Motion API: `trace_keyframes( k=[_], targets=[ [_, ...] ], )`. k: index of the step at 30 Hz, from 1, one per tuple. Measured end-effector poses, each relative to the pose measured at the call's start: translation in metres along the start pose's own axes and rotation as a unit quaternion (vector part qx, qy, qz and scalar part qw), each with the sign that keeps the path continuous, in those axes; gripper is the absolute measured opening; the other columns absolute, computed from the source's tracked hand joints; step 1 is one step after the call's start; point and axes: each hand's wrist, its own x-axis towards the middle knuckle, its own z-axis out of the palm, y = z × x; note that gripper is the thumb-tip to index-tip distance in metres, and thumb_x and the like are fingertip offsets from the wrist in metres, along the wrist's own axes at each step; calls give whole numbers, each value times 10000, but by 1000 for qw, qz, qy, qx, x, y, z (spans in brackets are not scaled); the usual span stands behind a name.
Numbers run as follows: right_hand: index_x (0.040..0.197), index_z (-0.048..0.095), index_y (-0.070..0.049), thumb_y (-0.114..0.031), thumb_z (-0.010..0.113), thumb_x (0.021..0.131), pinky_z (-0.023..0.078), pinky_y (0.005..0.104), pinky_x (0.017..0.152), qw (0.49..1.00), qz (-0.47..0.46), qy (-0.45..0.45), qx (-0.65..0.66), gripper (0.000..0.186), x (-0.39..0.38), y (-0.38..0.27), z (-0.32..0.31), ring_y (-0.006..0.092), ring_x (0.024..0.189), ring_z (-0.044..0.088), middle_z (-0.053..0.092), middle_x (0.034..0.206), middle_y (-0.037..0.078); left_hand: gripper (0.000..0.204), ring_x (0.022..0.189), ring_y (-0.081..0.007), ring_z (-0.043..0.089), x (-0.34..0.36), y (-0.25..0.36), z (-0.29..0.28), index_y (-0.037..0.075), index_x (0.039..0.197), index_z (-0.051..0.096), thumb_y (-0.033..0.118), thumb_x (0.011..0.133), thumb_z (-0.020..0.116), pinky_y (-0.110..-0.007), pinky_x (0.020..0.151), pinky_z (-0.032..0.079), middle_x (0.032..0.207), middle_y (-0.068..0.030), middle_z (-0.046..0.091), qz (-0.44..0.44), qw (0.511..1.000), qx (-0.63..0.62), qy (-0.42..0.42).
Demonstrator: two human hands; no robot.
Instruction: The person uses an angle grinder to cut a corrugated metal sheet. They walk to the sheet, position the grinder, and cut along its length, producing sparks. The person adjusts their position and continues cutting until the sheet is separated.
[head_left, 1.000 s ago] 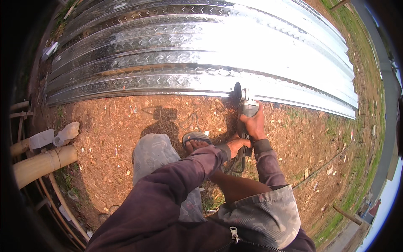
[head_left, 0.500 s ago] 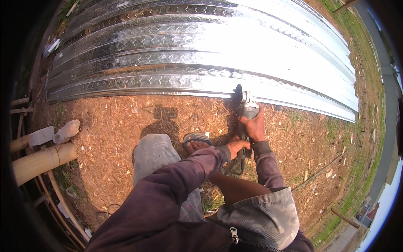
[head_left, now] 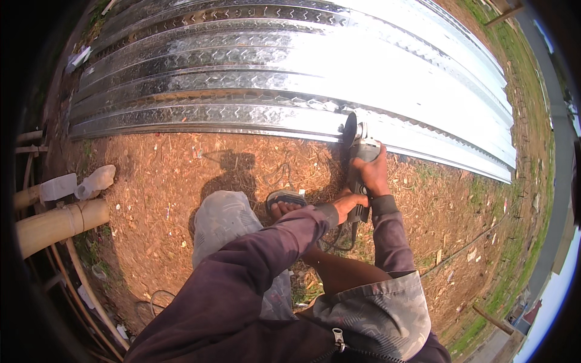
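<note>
An angle grinder is held between both of my hands at the near edge of a ribbed, shiny metal sheet. Its dark disc stands nearly upright across that edge; how deep it sits in the metal, I cannot tell. My right hand wraps the grinder's body just behind the head. Lower down, my left hand grips the rear handle part, its fingers partly hidden. A dark cord hangs from the tool's back end.
Bare soil with wood chips lies under my sandalled foot. At the left, thick bamboo poles jut in beside crumpled plastic bottles. A long thin cable crosses the ground at right. Glare whitens the sheets' right half.
Both hands and the grinder have moved slightly right and farther out over the sheet, so the disc reaches past the near edge more than before.
</note>
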Motion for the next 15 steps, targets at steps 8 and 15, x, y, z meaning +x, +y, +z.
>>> trace_keyframes(
  k=[8, 15],
  targets=[
    [1388, 314, 54, -78, 746, 668, 540, 359, 818, 998, -11, -9, -55, 850, 0, -17, -4, 275, 968, 628, 597, 1124, 196, 120, 620, -181, 622, 15, -9, 4, 48, 805, 667, 66, 689, 693, -348, 570, 502, 728, -44, 635, 1, 999, -19, 32],
    [1398, 304, 54, -87, 756, 668, 539, 357, 813, 994, -1, -4, -113, 870, 4, -22, -8, 275, 965, 636, 613, 1108, 205, 115, 678, -188, 649, 9, 2, 16, 7, 855, 660, 28, 741, 665, -347, 621, 540, 777, -76, 655, -5, 999, -12, 46]
  ],
)
